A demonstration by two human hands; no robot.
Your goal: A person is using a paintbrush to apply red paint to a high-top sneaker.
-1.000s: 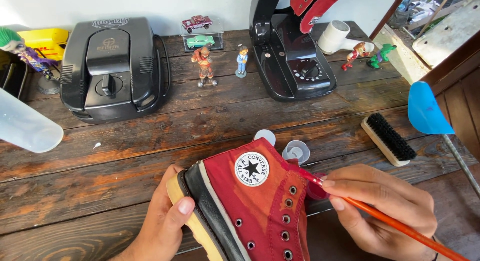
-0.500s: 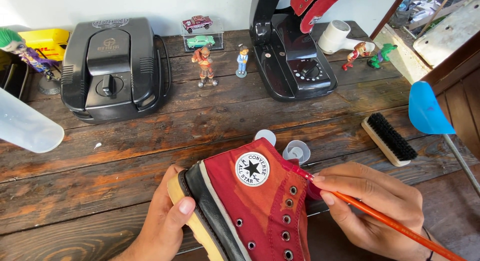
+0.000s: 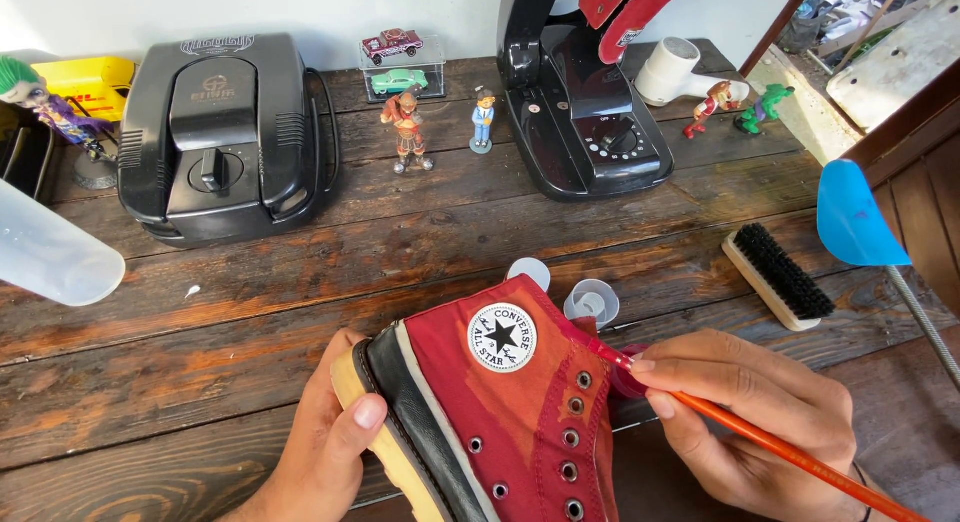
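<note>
Two hands: left (image 3: 330,452) steadies red sneaker (image 3: 510,422), round white patch (image 3: 502,338) upward.

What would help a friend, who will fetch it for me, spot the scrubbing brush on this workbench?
Start at the wooden workbench and go to its right side, right of the red high-top sneaker that the left hand steadies. The brush lies flat beside a blue paddle-shaped tool. It alone has a pale wooden block topped with black bristles.
</note>
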